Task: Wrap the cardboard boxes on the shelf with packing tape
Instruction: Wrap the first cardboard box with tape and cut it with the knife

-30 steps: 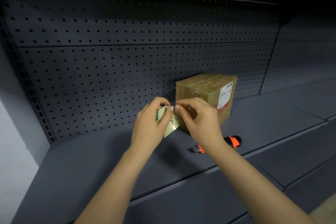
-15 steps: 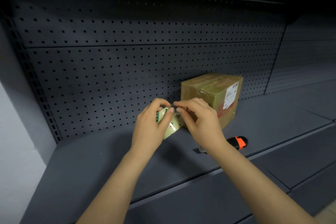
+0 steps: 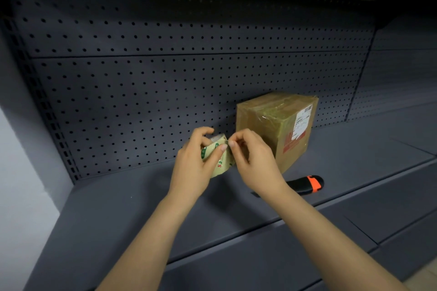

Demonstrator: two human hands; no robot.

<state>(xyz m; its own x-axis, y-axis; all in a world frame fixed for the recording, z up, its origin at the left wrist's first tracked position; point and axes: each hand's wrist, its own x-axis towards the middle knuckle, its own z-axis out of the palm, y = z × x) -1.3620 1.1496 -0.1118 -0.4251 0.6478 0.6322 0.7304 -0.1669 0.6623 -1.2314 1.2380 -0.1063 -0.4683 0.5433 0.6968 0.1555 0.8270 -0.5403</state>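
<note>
Reaching in from the bottom edge with both bare forearms over the shelf (image 3: 132,210): dark grey sheet metal, matte and smooth, with a step along the front. Our left hand (image 3: 196,163) grips the tape roll (image 3: 222,160), fingers curled over the top and thumb on the near face. The roll is tan and glossy with green print on its side, which is unreadable. It sits just left of the box, and we can't tell whether it touches the deck. Our right hand (image 3: 256,158) has thumb and forefinger pinched tight at the roll's upper edge, where a thin bright sliver shows between the two hands. The other fingers are curled under. Behind our right wrist a utility knife (image 3: 308,184) lies flat on the deck, black body with an orange band, its left part hidden by the wrist. It is near the box but not touching. The cardboard box (image 3: 267,130) is brown and roughly cubic, standing upright close to the back panel. Wrinkled clear film runs across its top and down one face. A white shipping label (image 3: 301,123) on the right face has a barcode at its top corner, with text too small to read. A red printed block (image 3: 289,143) sits below it, also illegible. Furthest back is the pegboard panel (image 3: 142,90), dark grey with regular rows of round holes, one horizontal seam and a slotted upright at left.
</note>
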